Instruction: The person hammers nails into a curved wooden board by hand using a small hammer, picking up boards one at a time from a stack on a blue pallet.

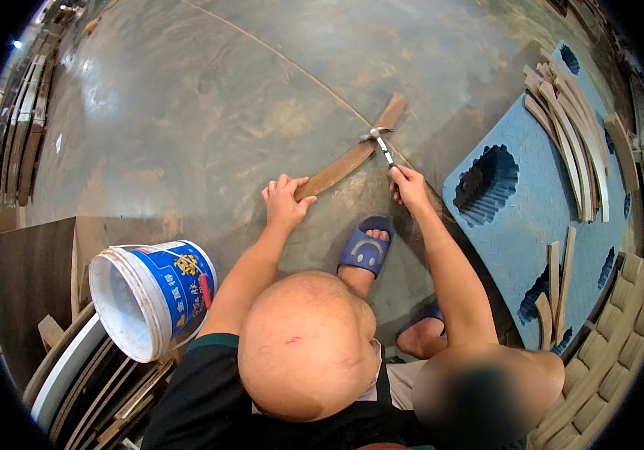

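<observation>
A narrow, slightly curved brown wooden slat lies slantwise on the concrete floor in front of me. My left hand grips its near end between thumb and fingers. In my right hand is the handle of a hammer, its metal head over the slat's upper part. Whether the head touches the wood or hangs just above it, I cannot tell. The head hides a short stretch of the slat.
At right, a blue plastic pallet with large holes carries several curved wooden strips. A white-and-blue bucket sits by my left arm, near stacked boards. My slippered foot is close below the slat. More planks stand far left.
</observation>
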### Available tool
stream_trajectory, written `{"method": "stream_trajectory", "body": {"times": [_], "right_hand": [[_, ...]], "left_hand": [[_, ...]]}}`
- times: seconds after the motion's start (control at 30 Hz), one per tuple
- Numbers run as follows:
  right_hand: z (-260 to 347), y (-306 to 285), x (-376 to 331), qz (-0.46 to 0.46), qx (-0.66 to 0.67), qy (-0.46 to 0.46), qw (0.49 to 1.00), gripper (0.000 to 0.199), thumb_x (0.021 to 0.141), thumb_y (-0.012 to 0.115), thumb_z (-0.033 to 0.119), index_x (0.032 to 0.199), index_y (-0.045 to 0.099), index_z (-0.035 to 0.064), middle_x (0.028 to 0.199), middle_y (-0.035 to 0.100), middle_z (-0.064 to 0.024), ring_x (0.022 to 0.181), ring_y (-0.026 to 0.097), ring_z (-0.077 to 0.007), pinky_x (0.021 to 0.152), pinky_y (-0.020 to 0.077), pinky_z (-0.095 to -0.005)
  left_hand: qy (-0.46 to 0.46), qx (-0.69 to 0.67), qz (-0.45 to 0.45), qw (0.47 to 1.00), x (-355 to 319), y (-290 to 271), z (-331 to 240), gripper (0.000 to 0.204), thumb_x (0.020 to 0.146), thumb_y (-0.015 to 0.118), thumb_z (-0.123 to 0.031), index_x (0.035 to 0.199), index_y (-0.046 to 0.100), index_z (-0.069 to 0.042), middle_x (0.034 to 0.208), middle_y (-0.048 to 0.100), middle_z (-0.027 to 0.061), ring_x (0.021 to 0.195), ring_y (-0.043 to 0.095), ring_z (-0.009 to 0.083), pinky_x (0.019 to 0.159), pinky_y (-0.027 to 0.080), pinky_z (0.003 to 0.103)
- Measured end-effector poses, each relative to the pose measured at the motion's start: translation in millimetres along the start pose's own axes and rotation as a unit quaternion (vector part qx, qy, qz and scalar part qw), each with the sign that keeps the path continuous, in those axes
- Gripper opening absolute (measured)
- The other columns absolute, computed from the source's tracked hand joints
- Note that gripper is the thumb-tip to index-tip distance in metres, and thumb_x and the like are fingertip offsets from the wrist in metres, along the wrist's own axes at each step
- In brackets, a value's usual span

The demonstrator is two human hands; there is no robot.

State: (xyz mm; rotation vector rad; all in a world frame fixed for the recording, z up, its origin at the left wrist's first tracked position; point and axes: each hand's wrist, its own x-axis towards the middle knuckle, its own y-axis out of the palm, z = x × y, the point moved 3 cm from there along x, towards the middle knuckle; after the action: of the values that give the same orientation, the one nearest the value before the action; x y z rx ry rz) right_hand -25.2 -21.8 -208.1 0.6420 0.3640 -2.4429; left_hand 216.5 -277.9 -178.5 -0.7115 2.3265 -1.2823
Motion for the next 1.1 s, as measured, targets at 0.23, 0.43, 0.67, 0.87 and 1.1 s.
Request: {"method": "stream_trajectory", "body": {"times": [0.23,0.43,0.67,0.87,1.1], "right_hand": [[10,6,-19,0.207,-0.271,-0.136,0.93,0.042,0.112,0.072,0.032,0.143,0.077,0.0053,0.107,0.083,-0.0072,0.104,0.071,-0.0146,0.095,0.0565,-0.036],[10,-3,-25,-0.017,-0.091,-0.131,0.987,0.043,0.112,0.074,0.025,0.143,0.074,-0.0042,0.1,0.076,0.0014,0.091,0.065,-0.0096,0.081,0.0527,-0.0316],[28,43,-83,0.03,-0.325,-0.226,0.918,0.034,0.105,0.076,0.026,0.136,0.08,0.0138,0.107,0.082,-0.0169,0.103,0.078,-0.0455,0.086,0.0627,-0.0499],[26,60,-111,0.009,-0.403,-0.321,0.857,0.051,0.103,0.073,0.016,0.153,0.07,0.0224,0.104,0.068,-0.0127,0.088,0.075,-0.0411,0.076,0.0617,-0.0506],[0,51,-100,0.029,-0.529,-0.282,0.8,0.052,0.109,0.062,0.012,0.16,0.061,0.0194,0.11,0.069,-0.0162,0.093,0.077,-0.041,0.077,0.0627,-0.0536]], "left_hand": [[0.003,0.007,0.0,1.0,-6,1,6,0.057,0.084,0.097,-0.038,0.136,0.083,-0.021,0.121,0.066,0.0016,0.122,0.057,0.0291,0.121,0.035,0.049],[0.013,0.0,-0.004,1.0,1,1,-3,0.056,0.083,0.097,-0.038,0.135,0.084,-0.021,0.121,0.066,0.0022,0.122,0.058,0.0293,0.12,0.036,0.049],[0.008,0.008,-0.019,1.0,0,-1,4,0.055,0.083,0.098,-0.037,0.134,0.084,-0.021,0.12,0.066,0.0024,0.123,0.058,0.0294,0.12,0.036,0.049],[0.018,0.006,-0.007,1.0,4,7,-6,0.057,0.083,0.098,-0.038,0.136,0.083,-0.022,0.118,0.066,0.0019,0.121,0.058,0.0296,0.118,0.036,0.048],[0.028,0.01,-0.025,0.999,-3,9,8,0.06,0.082,0.098,-0.041,0.137,0.083,-0.021,0.117,0.066,0.0013,0.117,0.058,0.0284,0.114,0.037,0.047]]}}
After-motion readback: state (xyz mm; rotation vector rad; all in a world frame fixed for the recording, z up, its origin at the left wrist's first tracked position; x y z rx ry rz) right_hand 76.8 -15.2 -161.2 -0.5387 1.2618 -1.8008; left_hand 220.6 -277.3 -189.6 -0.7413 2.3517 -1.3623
